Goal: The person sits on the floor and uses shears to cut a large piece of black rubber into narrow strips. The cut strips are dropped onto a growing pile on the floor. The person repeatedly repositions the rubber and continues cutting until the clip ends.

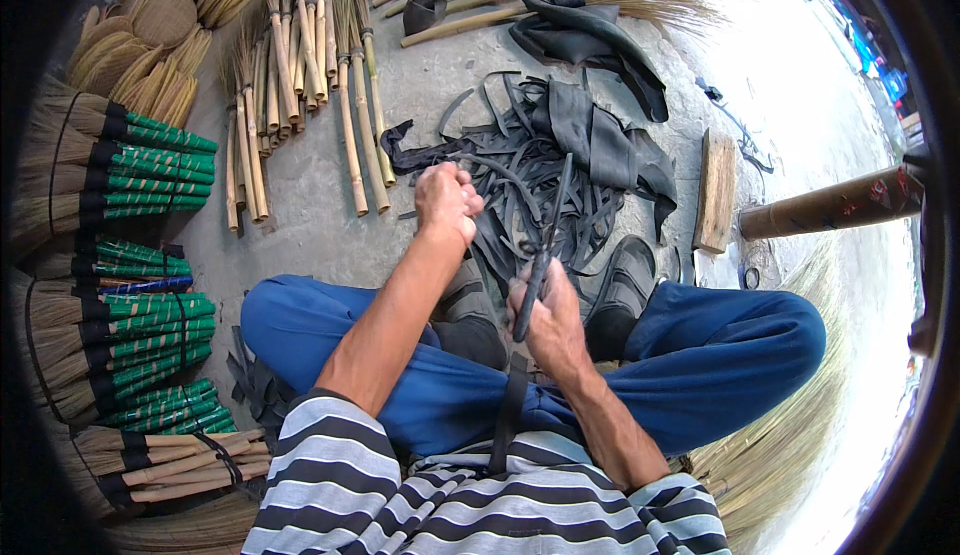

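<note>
My left hand (447,203) is closed in a fist above the floor, a narrow black rubber strip (508,177) running from its top toward the right. In my right hand (552,317) is a pair of dark scissors (550,240), blades pointing away from me and handles in my grip. Between and beyond both hands lies a tangled heap of cut black rubber strips (590,217). On the heap rests a wider black rubber band (600,140). Another long black strip hangs down between my legs (510,410).
Green-handled brooms (160,180) are stacked at left. Bamboo-handled brooms (350,125) lie at the far left, with woven fans (165,17) behind. A large rubber piece (585,35) lies beyond the heap. To the right are a wooden block (715,192) and a brown pole (830,205).
</note>
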The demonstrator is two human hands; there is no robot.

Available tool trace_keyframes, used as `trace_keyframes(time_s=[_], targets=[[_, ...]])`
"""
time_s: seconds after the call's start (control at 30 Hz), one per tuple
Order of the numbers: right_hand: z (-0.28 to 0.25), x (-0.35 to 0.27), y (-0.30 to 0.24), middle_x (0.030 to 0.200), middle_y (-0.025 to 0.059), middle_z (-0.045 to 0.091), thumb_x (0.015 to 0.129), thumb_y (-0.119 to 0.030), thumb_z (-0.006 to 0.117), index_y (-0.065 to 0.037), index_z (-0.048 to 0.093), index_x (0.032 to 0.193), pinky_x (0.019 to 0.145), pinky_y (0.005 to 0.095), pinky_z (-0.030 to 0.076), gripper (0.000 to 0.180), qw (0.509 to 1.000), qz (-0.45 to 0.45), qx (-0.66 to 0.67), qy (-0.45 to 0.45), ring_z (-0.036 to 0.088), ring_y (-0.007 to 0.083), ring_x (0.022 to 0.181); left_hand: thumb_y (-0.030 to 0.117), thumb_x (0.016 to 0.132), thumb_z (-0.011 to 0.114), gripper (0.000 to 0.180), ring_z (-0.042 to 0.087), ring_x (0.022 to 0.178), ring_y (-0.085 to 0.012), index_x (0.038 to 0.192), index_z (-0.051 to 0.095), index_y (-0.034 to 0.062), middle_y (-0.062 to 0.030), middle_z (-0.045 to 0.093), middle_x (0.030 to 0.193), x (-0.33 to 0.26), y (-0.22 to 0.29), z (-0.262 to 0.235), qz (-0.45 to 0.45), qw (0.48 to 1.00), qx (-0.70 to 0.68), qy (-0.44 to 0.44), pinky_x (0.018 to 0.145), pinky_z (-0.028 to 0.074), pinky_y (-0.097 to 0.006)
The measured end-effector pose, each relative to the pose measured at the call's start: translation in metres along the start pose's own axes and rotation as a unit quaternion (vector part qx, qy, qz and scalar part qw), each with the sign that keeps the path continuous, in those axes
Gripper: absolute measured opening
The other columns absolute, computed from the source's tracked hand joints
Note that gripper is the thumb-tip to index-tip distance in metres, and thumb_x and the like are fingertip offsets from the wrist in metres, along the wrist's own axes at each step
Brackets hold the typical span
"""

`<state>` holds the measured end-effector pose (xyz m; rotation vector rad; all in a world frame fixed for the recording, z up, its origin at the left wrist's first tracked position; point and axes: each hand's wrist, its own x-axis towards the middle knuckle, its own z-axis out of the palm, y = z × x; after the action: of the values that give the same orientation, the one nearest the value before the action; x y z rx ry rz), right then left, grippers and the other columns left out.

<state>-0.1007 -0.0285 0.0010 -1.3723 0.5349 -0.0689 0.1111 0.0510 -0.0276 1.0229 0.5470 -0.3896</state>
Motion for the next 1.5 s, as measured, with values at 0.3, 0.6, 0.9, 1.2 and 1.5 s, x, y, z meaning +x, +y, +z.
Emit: trace_keyframes(time_s=[0.3,0.6,0.9,1.2,1.5], targets=[[-0.017,-0.026,0.01,0.081,0.01,0.055,0.093,-0.014,0.067,-0.001,0.053,0.102,0.071,0.0386,0.048,0.021,0.995,0.018,-0.093,0.01,0.055,0.0207,0.076,0.008,0.097,0.049,0.012,0.036,0.045,-0.0101,0.086,0.051,0.0112,-0.0016,0.047,0.068,0.042,-0.003,-0.02,0.007,0.991,0.052,0.12,0.038,0.023,-0.028],[-0.037,-0.091,-0.032,0.075,-0.0001,0.048,0.095,-0.012,0.062,-0.009,0.051,0.099,0.055,0.0284,0.041,0.012,0.975,0.178,0.097,-0.088,0.047,0.0108,0.062,0.012,0.094,0.047,0.021,0.046,0.061,-0.0213,0.1,0.065,0.0017,-0.0127,0.057,0.09,0.106,0.017,-0.051,0.057,0.943,0.044,0.324,0.047,0.034,-0.035],[-0.052,-0.116,-0.039,0.067,-0.001,0.045,0.092,-0.005,0.062,-0.009,0.049,0.098,0.049,0.0293,0.041,0.015,0.936,0.316,0.129,-0.086,0.045,0.0123,0.052,0.014,0.097,0.048,0.015,0.044,0.054,-0.0173,0.088,0.057,0.0053,-0.0074,0.051,0.079,0.104,-0.005,-0.068,0.047,0.95,0.056,0.305,0.043,0.031,-0.033],[-0.105,-0.039,-0.088,0.103,0.0132,0.072,0.098,-0.002,0.058,-0.001,0.052,0.113,0.071,0.0326,0.056,0.016,0.969,-0.1,-0.192,0.123,0.068,0.0166,0.078,0.014,0.111,0.046,0.016,0.067,0.064,-0.0163,0.116,0.054,0.0018,-0.0107,0.067,0.09,0.009,-0.062,0.022,0.427,0.827,0.331,-0.157,0.06,0.057,-0.032],[-0.16,-0.038,-0.169,0.119,0.032,0.07,0.097,-0.008,0.063,0.004,0.049,0.124,0.079,0.0351,0.061,0.032,0.92,-0.282,-0.041,0.268,0.074,0.0234,0.087,0.007,0.081,0.062,0.043,0.053,0.134,-0.0399,0.124,0.062,0.0034,-0.0192,0.06,0.139,0.031,-0.115,-0.076,0.302,0.473,0.792,-0.243,0.102,0.047,-0.064]])
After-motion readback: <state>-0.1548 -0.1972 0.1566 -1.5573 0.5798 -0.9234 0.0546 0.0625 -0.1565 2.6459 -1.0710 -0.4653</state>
